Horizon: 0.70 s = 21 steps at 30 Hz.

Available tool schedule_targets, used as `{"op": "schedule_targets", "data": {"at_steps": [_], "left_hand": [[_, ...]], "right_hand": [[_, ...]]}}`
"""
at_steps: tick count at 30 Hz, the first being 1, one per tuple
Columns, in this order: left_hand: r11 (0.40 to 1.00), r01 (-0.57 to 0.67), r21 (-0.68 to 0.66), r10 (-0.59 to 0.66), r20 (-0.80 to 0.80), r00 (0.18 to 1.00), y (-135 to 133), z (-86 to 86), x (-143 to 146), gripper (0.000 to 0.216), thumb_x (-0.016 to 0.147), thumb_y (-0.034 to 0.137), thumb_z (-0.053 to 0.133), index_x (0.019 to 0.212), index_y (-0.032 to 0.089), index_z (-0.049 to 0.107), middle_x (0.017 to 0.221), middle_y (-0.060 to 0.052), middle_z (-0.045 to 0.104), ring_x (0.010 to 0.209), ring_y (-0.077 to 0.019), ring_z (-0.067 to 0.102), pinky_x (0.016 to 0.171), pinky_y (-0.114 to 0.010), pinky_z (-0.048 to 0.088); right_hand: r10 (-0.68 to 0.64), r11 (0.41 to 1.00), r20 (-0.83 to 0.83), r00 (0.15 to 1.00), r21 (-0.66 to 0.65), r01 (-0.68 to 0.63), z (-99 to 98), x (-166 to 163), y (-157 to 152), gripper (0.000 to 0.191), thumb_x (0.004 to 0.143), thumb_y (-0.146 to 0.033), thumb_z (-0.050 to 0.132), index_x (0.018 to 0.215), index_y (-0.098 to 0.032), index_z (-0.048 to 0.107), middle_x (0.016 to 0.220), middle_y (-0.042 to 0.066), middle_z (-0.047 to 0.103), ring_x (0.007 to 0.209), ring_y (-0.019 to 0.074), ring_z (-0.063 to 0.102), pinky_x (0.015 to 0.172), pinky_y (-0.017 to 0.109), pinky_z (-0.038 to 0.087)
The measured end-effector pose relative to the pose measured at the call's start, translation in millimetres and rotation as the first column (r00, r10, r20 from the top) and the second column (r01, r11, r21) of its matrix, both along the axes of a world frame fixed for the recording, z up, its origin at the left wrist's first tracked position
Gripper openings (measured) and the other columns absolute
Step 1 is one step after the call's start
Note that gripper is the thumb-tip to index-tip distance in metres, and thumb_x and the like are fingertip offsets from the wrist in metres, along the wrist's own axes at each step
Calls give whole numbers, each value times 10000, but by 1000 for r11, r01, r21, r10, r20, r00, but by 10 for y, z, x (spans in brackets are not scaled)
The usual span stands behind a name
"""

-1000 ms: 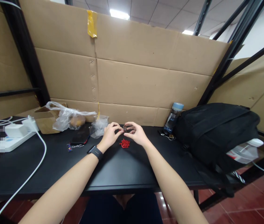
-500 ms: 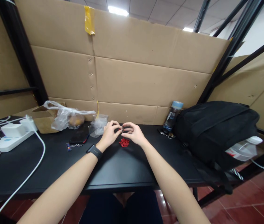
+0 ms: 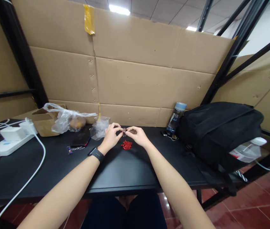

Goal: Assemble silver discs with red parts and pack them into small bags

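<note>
Brown piece (image 3: pixel 124 130) pinched by fingers (image 3: pixel 119 136) of your left hand (image 3: pixel 112 135), right hand (image 3: pixel 138 136); seemingly adjusting; next wants steady grip.

Cord pile (image 3: pixel 126 145) on table (image 3: pixel 125 173), backpack (image 3: pixel 220 133) right, power strip (image 3: pixel 8 147) left.

In front of the red heap (image 3: pixel 126 145), the desk (image 3: pixel 127 176) offers passage between the forearms (image 3: pixel 71 183). Right of it, past one forearm, room runs to bottle (image 3: pixel 175 118) and backpack (image 3: pixel 220 133); left, the bag (image 3: pixel 62 123) and cable (image 3: pixel 40 163) obstruct. Just beyond it, hands (image 3: pixel 111 136), then cardboard (image 3: pixel 135 89), block.
</note>
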<state>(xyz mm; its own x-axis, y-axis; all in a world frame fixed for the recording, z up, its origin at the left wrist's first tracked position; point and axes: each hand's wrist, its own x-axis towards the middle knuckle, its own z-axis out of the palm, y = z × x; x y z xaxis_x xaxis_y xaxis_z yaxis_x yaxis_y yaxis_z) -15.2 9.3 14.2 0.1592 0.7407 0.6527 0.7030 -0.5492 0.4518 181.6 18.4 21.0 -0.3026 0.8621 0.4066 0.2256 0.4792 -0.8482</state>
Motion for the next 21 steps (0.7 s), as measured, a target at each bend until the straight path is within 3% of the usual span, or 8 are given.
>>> {"op": "schedule_targets", "data": {"at_steps": [3,8,17,21], "left_hand": [[1000,-5,4,5,-3,1000,-14,-3,8,138,898,328,636,936,268,754,1127,-53,606,1111,-247,535,988,-431,385],[1000,19,20,-18,-28,999,-29,-2,17,107,882,329,667,881,275,760,1109,-43,603,1105,-241,537,972,-420,382],[997,76,-8,-76,-41,996,-25,1,22,136,902,315,630,891,265,756,1087,-46,615,1113,-238,543,989,-415,396],[995,99,-33,-101,-78,992,-25,13,-9,217,834,298,692,1049,293,722,1154,-45,593,1158,-259,533,1001,-430,399]], "right_hand": [[-95,993,101,990,80,87,-3,21,28,197,855,-377,660,881,-187,705,1088,76,736,959,192,701,895,337,540],[-121,983,196,973,162,89,10,18,17,135,864,-292,653,797,-198,721,1129,74,702,1063,193,658,954,335,492],[-116,990,229,966,99,95,-92,7,77,151,903,-276,618,838,-183,718,1254,92,604,1123,186,608,923,315,488],[-101,993,223,970,75,87,-82,29,89,168,922,-285,594,868,-182,715,1285,92,573,1151,182,596,910,297,485]]}}
